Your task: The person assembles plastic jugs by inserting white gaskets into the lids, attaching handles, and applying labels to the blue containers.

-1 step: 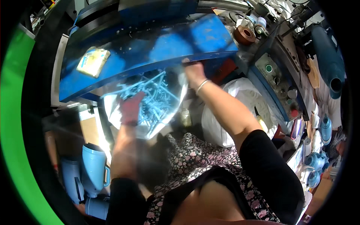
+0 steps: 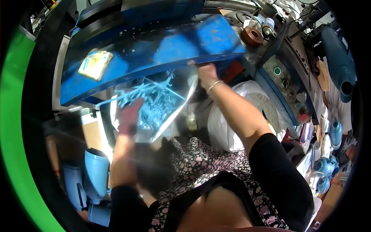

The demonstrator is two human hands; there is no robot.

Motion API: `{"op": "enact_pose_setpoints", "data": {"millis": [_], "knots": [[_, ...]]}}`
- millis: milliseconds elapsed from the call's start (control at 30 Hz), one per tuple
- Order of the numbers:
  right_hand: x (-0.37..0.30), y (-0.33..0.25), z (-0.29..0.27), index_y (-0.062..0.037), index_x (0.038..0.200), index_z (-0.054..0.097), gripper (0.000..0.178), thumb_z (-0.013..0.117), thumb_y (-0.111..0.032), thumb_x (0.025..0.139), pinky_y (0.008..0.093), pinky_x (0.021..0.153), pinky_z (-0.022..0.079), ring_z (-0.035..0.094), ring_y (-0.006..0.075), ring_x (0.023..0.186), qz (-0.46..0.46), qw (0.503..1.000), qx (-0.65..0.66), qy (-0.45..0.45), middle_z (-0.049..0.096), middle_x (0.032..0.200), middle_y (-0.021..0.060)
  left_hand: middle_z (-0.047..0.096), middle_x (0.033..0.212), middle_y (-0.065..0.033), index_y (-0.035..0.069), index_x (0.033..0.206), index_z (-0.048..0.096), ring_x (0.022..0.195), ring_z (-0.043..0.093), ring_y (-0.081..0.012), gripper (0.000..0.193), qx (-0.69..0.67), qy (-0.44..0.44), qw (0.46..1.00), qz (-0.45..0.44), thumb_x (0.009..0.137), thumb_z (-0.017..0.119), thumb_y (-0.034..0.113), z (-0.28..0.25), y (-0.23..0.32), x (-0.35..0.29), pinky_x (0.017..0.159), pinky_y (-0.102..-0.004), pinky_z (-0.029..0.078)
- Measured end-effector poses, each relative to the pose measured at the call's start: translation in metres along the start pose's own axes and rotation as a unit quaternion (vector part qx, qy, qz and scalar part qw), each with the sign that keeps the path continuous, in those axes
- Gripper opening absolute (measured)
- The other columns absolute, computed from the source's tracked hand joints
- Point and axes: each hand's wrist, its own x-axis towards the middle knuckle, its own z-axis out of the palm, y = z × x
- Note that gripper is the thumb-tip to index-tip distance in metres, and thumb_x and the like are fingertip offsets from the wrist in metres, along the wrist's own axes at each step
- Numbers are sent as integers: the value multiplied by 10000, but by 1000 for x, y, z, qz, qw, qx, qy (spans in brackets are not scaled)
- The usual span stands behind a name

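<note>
two hands of mine are at work around one open bag (image 2: 176, 116), white and see-through, which sits below the near edge of the blue bench (image 2: 177, 48), left of that edge's middle. it is heaped with thin light-blue strips (image 2: 156, 102); the topmost come up close to the bench's near edge, and one long strip pokes out leftward past the bag's rim, toward the bench's near left corner.

my left hand (image 2: 129, 116), in a dark red glove, is at the bag's left side, against the strips. it is blurred, so i cannot tell whether its fingers are closed on anything. my right hand (image 2: 207, 75), bare with a bracelet (image 2: 212, 86) at the wrist, is at the bench's near edge, right of the middle, beside the top of the bag's right rim. whether i have that rim pinched, i cannot tell either.

on the bench, near its left edge, lies a pale yellow packet (image 2: 95, 65). just beyond the right edge is a brown roll (image 2: 251, 40). a second white bag (image 2: 227, 129) stands below the near right corner, and light-blue housings (image 2: 95, 176) stand well below the near left corner.
</note>
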Motion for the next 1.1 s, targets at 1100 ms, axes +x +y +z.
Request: {"op": "enact_pose_setpoints", "data": {"millis": [1100], "knots": [[-90,-6,-56,21,880,624,203,533,-161,876,330,639,520,645,202,685,-10,939,-242,-242,658,773,112,407,1431,-190,92,1380,446,1327,357,-376,653,238,-18,968,72,888,504,517,45,37,122,1119,-439,260]]}}
